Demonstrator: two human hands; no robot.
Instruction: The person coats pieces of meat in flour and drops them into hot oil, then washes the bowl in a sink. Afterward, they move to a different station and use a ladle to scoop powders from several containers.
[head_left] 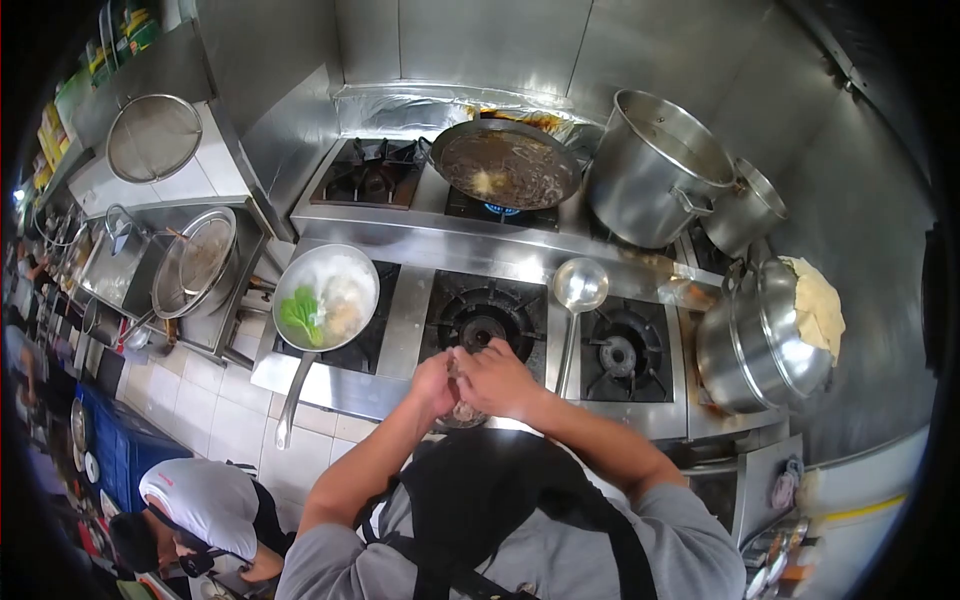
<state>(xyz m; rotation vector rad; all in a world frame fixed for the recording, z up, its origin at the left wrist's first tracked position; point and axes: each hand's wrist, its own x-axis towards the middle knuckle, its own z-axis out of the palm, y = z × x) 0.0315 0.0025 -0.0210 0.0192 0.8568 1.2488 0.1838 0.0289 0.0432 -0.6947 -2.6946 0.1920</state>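
Note:
My left hand (433, 386) and my right hand (492, 381) meet close to my chest, at the stove's front edge. Their fingers are closed together over a small brownish, lumpy mass (463, 411), largely hidden by the hands, whose kind I cannot make out. To the left, a frying pan (362, 262) with green leaves (299, 314) and pale, steaming food sits over a burner, its handle pointing toward me. A steel ladle (580, 285) lies to the right of my hands, its handle toward the front edge.
Behind, a dark wok (450, 150) of bubbling oil stands over a blue flame. Tall stockpots (640, 180) and a cloth-topped steamer pot (740, 340) fill the right side. Strainers (205, 245) rest at left. A co-worker in a white shirt (205, 500) bends at lower left.

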